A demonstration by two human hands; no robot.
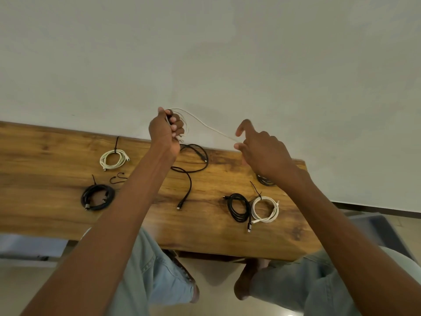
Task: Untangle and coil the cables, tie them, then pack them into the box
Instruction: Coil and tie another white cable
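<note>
Head view: a pale wall (227, 53) fills the upper half, and below it a wooden surface (57, 215) is seen running across. Both hands are raised above its far edge. In the left hand (165, 131) several loops of a white cable (205, 125) are gripped, the fingers curled round them; from there the free length is stretched to the right hand (262, 151), where it is pinched at the thumb while the forefinger is held out. On the surface a loose black cable (189, 179) lies uncoiled near the middle. A tied black coil (98, 197) and a tied white coil (114, 158) are placed to the left, well apart. To the right, a black coil (238, 207) and a white coil (265, 209) lie touching. Another dark coil (264, 180) is partly hidden under the right wrist. A small loose tie (118, 177) lies between the left coils.
</note>
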